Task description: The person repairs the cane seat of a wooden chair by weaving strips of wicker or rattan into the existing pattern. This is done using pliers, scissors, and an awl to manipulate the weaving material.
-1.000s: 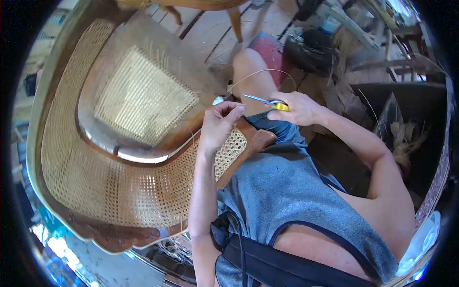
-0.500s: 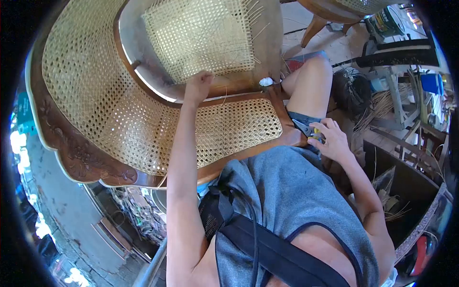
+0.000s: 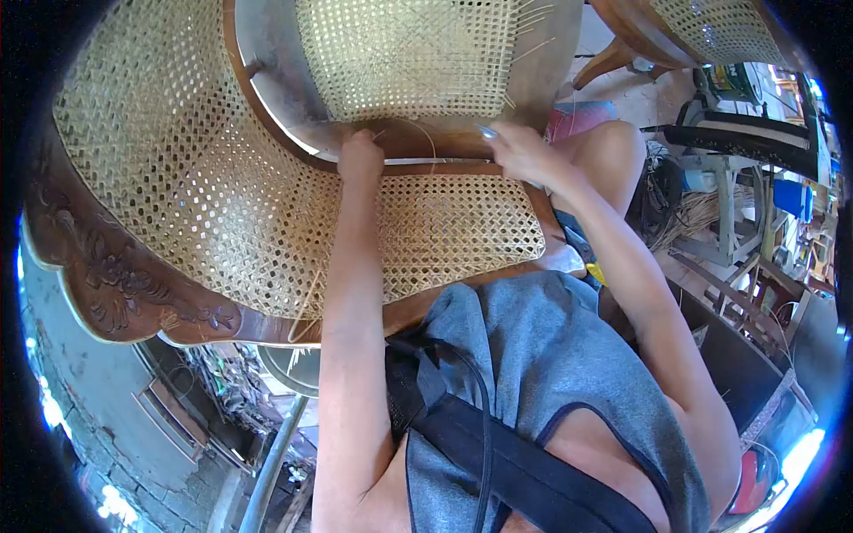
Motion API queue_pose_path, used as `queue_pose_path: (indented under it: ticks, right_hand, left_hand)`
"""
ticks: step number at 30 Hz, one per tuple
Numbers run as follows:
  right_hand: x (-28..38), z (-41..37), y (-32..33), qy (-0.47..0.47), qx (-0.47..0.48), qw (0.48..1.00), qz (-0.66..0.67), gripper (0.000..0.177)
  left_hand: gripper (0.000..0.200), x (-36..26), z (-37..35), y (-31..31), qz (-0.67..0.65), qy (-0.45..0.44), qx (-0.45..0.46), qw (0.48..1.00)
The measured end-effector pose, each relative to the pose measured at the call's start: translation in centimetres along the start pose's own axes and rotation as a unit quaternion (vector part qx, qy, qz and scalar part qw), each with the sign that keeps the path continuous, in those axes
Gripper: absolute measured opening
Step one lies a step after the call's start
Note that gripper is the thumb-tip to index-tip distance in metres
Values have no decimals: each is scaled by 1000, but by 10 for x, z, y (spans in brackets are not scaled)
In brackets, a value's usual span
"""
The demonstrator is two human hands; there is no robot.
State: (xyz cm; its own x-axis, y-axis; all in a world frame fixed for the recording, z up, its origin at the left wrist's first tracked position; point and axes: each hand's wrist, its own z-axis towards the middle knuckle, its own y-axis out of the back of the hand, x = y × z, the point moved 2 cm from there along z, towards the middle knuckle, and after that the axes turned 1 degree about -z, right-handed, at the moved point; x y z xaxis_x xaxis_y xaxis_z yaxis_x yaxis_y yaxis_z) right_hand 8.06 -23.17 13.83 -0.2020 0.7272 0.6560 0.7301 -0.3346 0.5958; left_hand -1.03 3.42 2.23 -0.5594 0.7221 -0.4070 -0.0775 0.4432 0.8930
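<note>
Fingers of my left hand (image 3: 361,153) are closed at the wooden rail (image 3: 404,138) below the woven cane panel (image 3: 404,62); what they hold, if anything, is too small to tell. From near them a thin cane strand (image 3: 433,142) curves over the rail. My right hand (image 3: 522,153) is closed at the rail's right end, with a small shiny bluish-white tip at its fingers, its object unclear. Beneath both hands lies the caned seat section (image 3: 462,222). Yellow handles (image 3: 594,272) show beside my lap.
A curved caned frame with carved wood (image 3: 115,275) fills the left. Another caned chair (image 3: 635,40) is at the top right. Blue container (image 3: 793,197), loose cane strands (image 3: 697,218) and a wooden stand (image 3: 733,209) are at the right.
My right hand has left the yellow-handled tool by my lap and moved up and left to the rail. My left hand has lowered onto the rail. The view has shifted slightly.
</note>
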Motion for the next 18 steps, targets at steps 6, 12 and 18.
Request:
queue_pose_path:
  ticks: [6, 12, 18]
  right_hand:
    - [5, 102, -57, 56, -3, 987, -149, 31]
    - [13, 112, -70, -2, -24, 983, -183, 24]
    - [29, 118, -64, -56, 44, 977, -202, 25]
  left_hand:
    - [18, -31, 8, 33, -260, -181, -73, 946]
    - [18, -29, 13, -11, -212, -147, 33, 966]
    - [24, -18, 15, -17, -228, -100, 19, 968]
